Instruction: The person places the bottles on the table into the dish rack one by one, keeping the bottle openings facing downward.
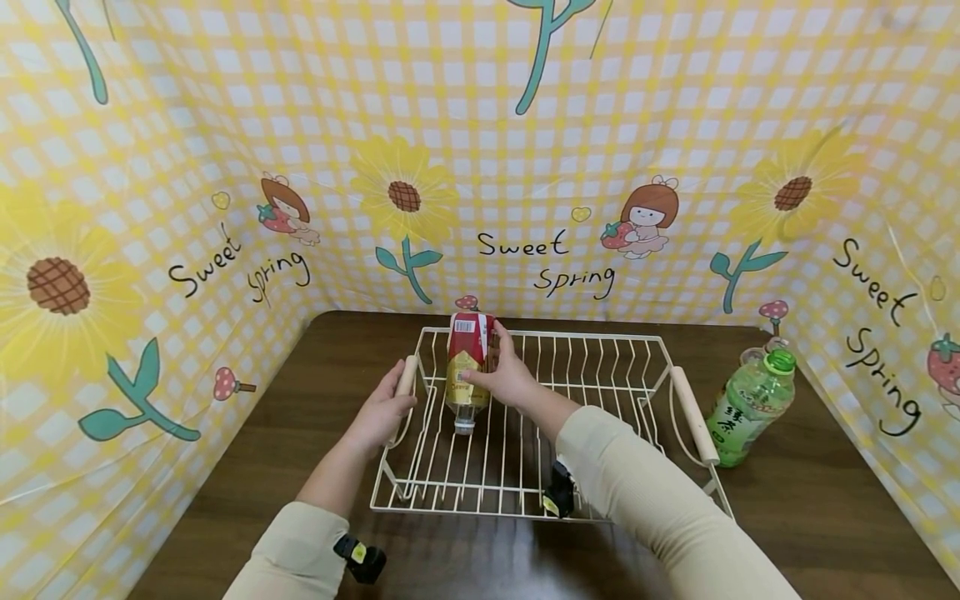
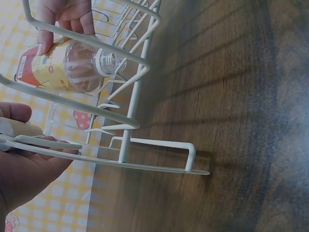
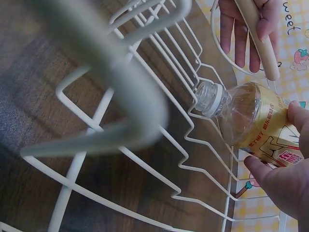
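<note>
A cream wire dish rack (image 1: 450,510) stands on the dark wooden table. My right hand (image 1: 513,379) grips a clear plastic bottle (image 1: 467,367) with a red and gold label, its thumb on the near face. The bottle is tilted mouth-down over the left part of the rack. Its threaded neck (image 3: 208,99), with a white ring and no cap, points at the wires in the right wrist view. My left hand (image 1: 382,417) holds the rack's left wooden handle (image 3: 258,38), thumb on one side and fingers on the other.
To the right of the rack stands a green-labelled bottle (image 1: 752,404) with a green cap, and a clear rim shows behind it. The rack's right wooden handle (image 1: 693,415) leans out towards it. A yellow checked cloth (image 1: 570,150) walls the table at the back and sides.
</note>
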`<state>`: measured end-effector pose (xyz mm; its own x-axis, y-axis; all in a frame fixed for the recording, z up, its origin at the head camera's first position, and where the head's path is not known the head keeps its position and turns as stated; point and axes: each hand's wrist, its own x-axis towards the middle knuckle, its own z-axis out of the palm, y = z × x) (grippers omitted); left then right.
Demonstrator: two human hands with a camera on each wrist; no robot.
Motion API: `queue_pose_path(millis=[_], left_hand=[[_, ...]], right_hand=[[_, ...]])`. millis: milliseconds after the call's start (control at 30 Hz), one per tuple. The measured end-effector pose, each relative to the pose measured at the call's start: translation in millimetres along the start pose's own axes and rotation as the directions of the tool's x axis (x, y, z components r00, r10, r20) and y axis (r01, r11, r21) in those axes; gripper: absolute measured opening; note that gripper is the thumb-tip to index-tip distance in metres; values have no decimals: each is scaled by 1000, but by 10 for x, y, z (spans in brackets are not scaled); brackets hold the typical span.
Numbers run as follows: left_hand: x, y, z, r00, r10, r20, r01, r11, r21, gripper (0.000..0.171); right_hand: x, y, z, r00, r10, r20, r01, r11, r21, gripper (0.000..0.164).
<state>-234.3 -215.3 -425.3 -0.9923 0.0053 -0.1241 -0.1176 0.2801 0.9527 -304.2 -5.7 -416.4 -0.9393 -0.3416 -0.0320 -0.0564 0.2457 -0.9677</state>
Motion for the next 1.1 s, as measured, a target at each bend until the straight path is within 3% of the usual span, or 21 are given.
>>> queue_pose_path(millis=[367,767,1100], left_hand=[[-19,13,3,1000,8,-8,-8,1000,-12,75],[7,-6,3,1000,7,-1,-7,1000,-13,74],[-13,-4,-2,1000,-4,-1,4,1000,-21,75]], right_hand=[[-3,-4,-22,999,15,35,-14,999,-34,103],[-38,-63,-69,1000,1,-17,-1,1000,0,99],[-199,-239,-381,999,26,-36,-27,999,-24,88]])
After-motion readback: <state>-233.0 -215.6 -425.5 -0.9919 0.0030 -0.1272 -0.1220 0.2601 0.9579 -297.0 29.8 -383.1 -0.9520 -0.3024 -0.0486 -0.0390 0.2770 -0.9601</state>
